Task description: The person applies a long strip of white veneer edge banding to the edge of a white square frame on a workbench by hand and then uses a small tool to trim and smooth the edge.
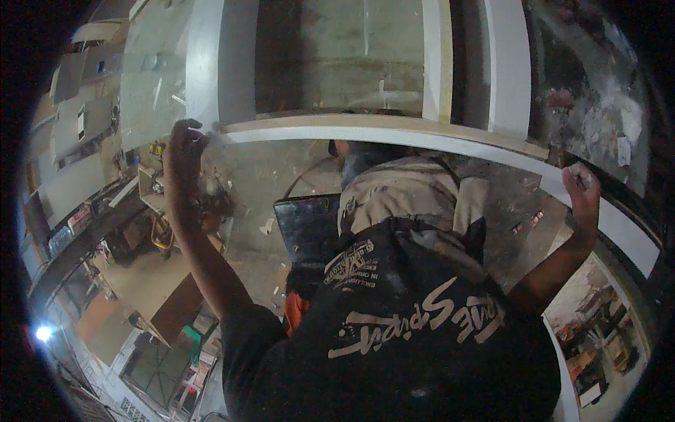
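A large mirror-like sheet (267, 183) with a white upper edge (422, 137) fills the lower half of the view. My left hand (184, 144) curls its fingers over that edge at the left end. My right hand (582, 184) is closed on the same edge far to the right. Both arms stretch from the lower middle out to the edge. The sheet reflects a figure in a black shirt with pale print and beige trousers, so hands and reflection meet at the rim.
Beyond the edge lie upright white boards (506, 63), a grey sheet (151, 70) and bare concrete floor (351, 56). A heap of pale rubble (598, 119) sits top right. Workshop benches and clutter show at the left (140, 274), with a bright lamp (43, 333).
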The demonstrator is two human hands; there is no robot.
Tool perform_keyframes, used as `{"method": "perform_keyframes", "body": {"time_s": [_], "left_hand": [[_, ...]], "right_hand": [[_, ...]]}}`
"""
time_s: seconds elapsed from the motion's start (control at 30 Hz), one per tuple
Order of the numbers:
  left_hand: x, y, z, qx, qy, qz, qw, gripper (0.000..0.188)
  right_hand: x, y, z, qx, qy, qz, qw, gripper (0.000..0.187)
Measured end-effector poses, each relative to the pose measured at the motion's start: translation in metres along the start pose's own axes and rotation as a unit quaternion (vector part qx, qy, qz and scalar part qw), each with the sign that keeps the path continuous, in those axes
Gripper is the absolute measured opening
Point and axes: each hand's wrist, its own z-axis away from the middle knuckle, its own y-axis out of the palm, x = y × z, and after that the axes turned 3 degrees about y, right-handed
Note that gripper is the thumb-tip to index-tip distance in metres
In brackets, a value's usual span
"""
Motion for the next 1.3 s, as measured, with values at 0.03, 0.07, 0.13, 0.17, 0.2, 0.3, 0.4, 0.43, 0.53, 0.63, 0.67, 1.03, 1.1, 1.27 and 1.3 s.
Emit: {"method": "perform_keyframes", "body": {"time_s": [0.03, 0.07, 0.13, 0.17, 0.2, 0.3, 0.4, 0.43, 0.53, 0.63, 0.67, 1.03, 1.1, 1.27, 1.3], "left_hand": [[0.001, 0.002, -0.003, 0.009, -0.013, 0.008, 1.000, 0.019], [0.000, 0.002, -0.006, 0.017, -0.029, 0.014, 0.999, 0.017], [0.011, -0.001, -0.010, 0.019, 0.018, -0.023, 0.999, 0.014], [0.013, -0.003, -0.012, 0.019, 0.043, -0.043, 0.998, 0.013], [0.016, -0.004, -0.013, 0.021, 0.067, -0.067, 0.995, 0.013], [0.008, -0.001, -0.015, 0.033, 0.040, -0.054, 0.997, 0.015], [-0.001, -0.002, -0.016, 0.039, -0.017, 0.018, 0.999, 0.019], [-0.002, -0.002, -0.015, 0.039, -0.032, 0.044, 0.998, 0.021], [-0.007, -0.004, -0.014, 0.036, -0.058, 0.029, 0.997, 0.025], [-0.013, -0.003, -0.016, 0.031, -0.059, 0.004, 0.998, 0.029], [-0.020, -0.002, -0.017, 0.023, -0.071, -0.021, 0.997, 0.030], [-0.011, 0.014, -0.001, -0.140, 0.177, -0.247, 0.942, 0.037], [-0.039, 0.033, 0.010, -0.093, 0.164, -0.157, 0.969, 0.045], [-0.058, 0.086, 0.026, -0.019, 0.179, -0.141, 0.973, 0.046], [-0.066, 0.089, 0.027, -0.020, 0.180, -0.131, 0.975, 0.045]], "right_hand": [[-0.005, 0.003, -0.005, -0.005, 0.011, 0.001, 1.000, 0.016], [-0.006, 0.005, -0.010, -0.008, 0.021, 0.001, 1.000, 0.016], [-0.007, 0.008, -0.018, 0.036, 0.020, 0.015, 0.999, 0.018], [-0.008, 0.010, -0.021, 0.059, 0.018, 0.022, 0.998, 0.019], [-0.010, 0.010, -0.023, 0.049, 0.012, 0.019, 0.999, 0.020], [-0.023, 0.014, -0.022, -0.004, 0.009, 0.006, 1.000, 0.020], [-0.020, 0.019, -0.023, -0.038, 0.025, 0.001, 0.999, 0.020], [-0.015, 0.016, -0.025, -0.008, 0.027, 0.009, 1.000, 0.021], [-0.001, 0.024, -0.023, -0.022, 0.023, 0.019, 0.999, 0.025], [-0.009, 0.024, -0.026, -0.032, -0.009, 0.034, 0.999, 0.028], [-0.013, 0.023, -0.029, -0.025, -0.024, 0.041, 0.999, 0.029], [-0.024, 0.027, -0.033, -0.010, 0.008, 0.029, 0.999, 0.030], [-0.014, 0.030, -0.028, -0.049, -0.025, 0.062, 0.997, 0.032], [0.040, 0.060, -0.011, -0.208, -0.200, 0.272, 0.918, 0.045], [0.059, 0.074, -0.004, -0.189, -0.221, 0.273, 0.917, 0.046]]}}
